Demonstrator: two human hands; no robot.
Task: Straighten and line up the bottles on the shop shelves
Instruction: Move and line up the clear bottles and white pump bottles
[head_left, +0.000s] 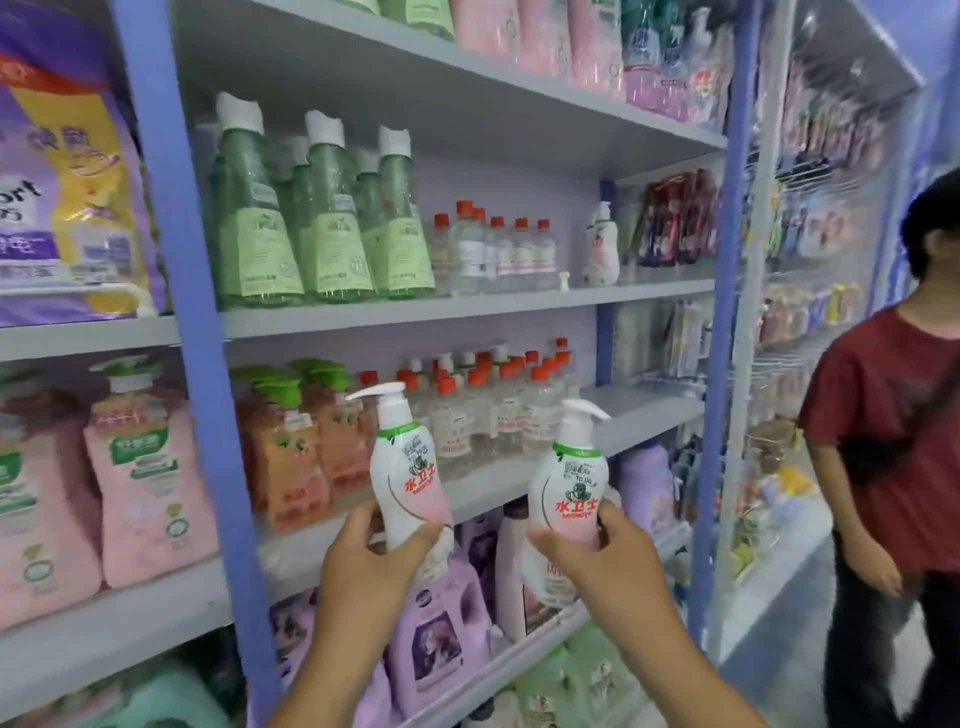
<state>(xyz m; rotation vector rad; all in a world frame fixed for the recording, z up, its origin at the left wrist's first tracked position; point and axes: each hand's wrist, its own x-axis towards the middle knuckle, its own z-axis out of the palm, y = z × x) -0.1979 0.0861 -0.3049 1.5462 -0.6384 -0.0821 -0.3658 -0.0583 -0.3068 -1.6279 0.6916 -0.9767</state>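
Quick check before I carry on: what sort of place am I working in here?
Most likely a small shop's toiletries and cleaning aisle. Blue-framed shelves carry rows of green bottles and red-capped clear bottles, and each hand holds a white pump bottle.

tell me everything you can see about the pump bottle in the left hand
The pump bottle is glossy white plastic fading to pink low down, with a curved waist, a green band at the neck and a white pump head whose spout points left. Its label shows red characters under a small dark emblem. It is off the shelf, held up in front of the orange bottles and leaning slightly left. The left hand wraps its base, thumb across the front; nothing else touches it.
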